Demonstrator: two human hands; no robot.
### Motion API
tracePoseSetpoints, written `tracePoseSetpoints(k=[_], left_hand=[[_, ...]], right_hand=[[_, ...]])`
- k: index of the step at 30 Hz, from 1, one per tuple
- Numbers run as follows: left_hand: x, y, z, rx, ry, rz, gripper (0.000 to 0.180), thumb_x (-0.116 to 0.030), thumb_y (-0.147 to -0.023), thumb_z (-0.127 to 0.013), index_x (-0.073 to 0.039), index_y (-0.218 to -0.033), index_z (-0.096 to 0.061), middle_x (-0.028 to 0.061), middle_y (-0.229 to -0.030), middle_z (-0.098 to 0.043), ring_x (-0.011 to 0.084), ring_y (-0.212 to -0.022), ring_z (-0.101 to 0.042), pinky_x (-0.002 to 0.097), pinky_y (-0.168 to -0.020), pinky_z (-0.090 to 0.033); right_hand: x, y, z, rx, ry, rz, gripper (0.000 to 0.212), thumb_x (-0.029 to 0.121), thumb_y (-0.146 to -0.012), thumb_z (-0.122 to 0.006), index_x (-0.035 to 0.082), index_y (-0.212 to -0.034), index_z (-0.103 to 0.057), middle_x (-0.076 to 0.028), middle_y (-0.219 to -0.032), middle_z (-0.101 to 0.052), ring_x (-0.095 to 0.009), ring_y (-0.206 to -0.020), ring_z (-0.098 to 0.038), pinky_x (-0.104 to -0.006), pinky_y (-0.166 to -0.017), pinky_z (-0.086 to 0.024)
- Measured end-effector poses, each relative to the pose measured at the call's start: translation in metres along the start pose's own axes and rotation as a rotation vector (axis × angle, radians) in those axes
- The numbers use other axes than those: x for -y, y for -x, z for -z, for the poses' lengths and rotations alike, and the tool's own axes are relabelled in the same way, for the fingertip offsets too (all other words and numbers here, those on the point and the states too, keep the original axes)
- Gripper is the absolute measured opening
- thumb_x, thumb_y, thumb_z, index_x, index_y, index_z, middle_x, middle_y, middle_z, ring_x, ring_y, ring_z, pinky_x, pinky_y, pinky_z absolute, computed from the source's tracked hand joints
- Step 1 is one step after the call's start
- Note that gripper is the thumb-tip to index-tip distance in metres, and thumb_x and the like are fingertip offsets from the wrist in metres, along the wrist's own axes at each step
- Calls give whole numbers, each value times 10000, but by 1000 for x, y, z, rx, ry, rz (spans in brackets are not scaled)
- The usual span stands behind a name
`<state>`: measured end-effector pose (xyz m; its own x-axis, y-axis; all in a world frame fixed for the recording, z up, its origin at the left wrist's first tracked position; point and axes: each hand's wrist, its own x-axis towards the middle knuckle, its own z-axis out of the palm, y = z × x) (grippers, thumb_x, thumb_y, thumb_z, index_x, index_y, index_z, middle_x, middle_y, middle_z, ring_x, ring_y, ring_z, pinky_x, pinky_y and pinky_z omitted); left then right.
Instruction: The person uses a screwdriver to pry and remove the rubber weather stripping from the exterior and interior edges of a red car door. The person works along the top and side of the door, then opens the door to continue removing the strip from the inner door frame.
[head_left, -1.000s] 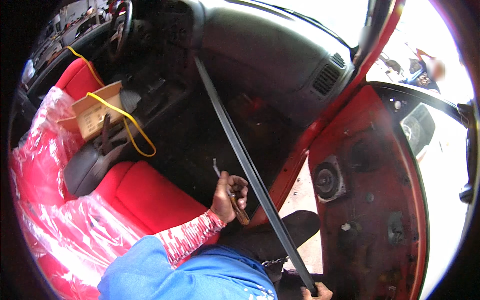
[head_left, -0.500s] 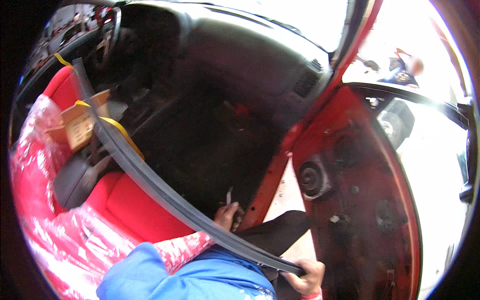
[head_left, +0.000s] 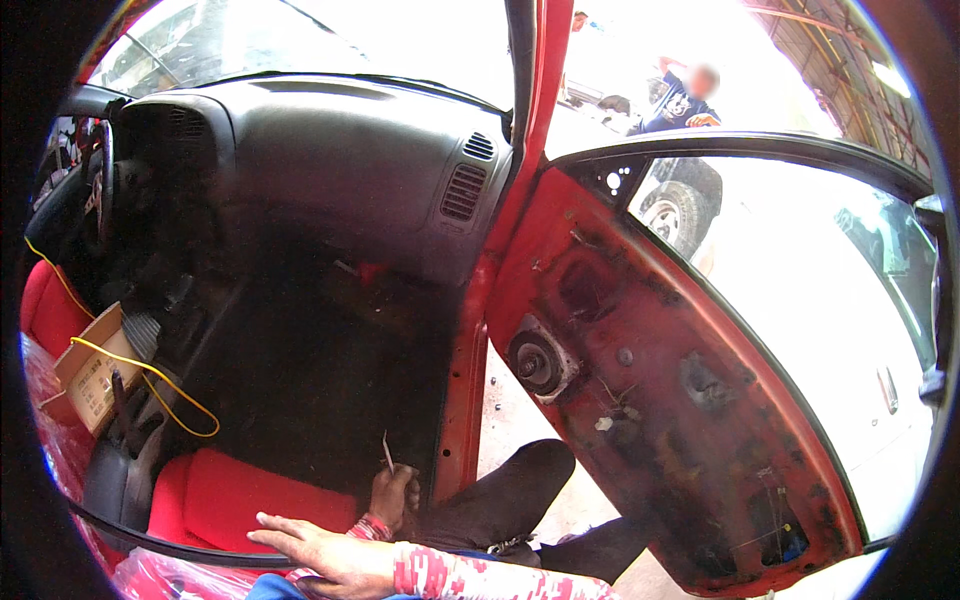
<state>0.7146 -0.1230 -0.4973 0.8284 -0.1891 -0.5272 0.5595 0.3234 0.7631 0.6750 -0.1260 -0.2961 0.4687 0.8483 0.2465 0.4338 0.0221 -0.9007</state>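
Observation:
A thin, pale, pointed tool (head_left: 388, 450) sticks up out of my left hand (head_left: 397, 497), which is closed round its lower part beside the red seat (head_left: 250, 500). What its handle looks like is hidden in the fist. My right arm crosses in front of the left one, and my right hand (head_left: 345, 562) reaches left with its fingers stretched out and apart. It lies at a long black trim strip (head_left: 180, 545) that curves along the bottom left. The hand covers part of the strip, and the thumb is low beside it.
An open red car door (head_left: 640, 400) with a bare inner panel and a round speaker (head_left: 540, 362) stands at the right. Ahead is the dark dashboard (head_left: 340, 150). A cardboard box (head_left: 95, 385) and yellow cord (head_left: 150, 365) lie at left. A person (head_left: 680, 105) is outside.
My right hand has let go of the strip's right end and moved left across my body. The strip now sits lower in view. My left hand still grips the pointed tool. The view has turned right.

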Motion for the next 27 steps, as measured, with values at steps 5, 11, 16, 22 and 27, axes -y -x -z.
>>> tracePoseSetpoints(k=[5,11,16,22,27], left_hand=[[19,-14,-4,-17,-193,-60,189,-250,-1038,-574,-78,-984,-632,52,-796,-648,169,-643,-619,334,-555,-512],[37,-44,3,-24,-873,-309,422,-365,-1051,-500,25,-1081,-659,250,-949,-696,412,-980,-689,486,-872,-528],[48,-77,11,117,-1091,-356,427,-350,-1031,-502,36,-1091,-676,294,-955,-694,465,-951,-687,535,-849,-522],[64,-96,36,273,-1262,-242,429,-352,-1016,-527,32,-1053,-713,291,-1014,-713,452,-974,-696,520,-860,-524],[88,-94,47,172,-1273,-180,554,-488,-983,-575,36,-1078,-728,293,-1035,-718,445,-995,-699,519,-887,-522]], right_hand=[[-16,59,47,-320,194,-176,545,88,-945,-644,36,-1468,-501,-244,-1546,-424,-383,-1452,-409,-464,-1188,-363],[34,172,103,-754,169,-409,347,55,-976,-638,13,-1321,-630,-167,-1209,-701,-267,-1115,-698,-352,-977,-548],[104,257,134,-1164,476,-554,236,-4,-947,-625,-30,-1174,-685,-126,-1043,-750,-226,-976,-727,-348,-916,-572],[173,316,184,-1301,1512,-772,350,-12,-823,-648,5,-1172,-671,-176,-1176,-668,-351,-1148,-605,-471,-1048,-455],[165,339,237,-1245,1803,-931,505,101,-824,-726,25,-1311,-615,-176,-1287,-614,-374,-1245,-535,-527,-1126,-359]])
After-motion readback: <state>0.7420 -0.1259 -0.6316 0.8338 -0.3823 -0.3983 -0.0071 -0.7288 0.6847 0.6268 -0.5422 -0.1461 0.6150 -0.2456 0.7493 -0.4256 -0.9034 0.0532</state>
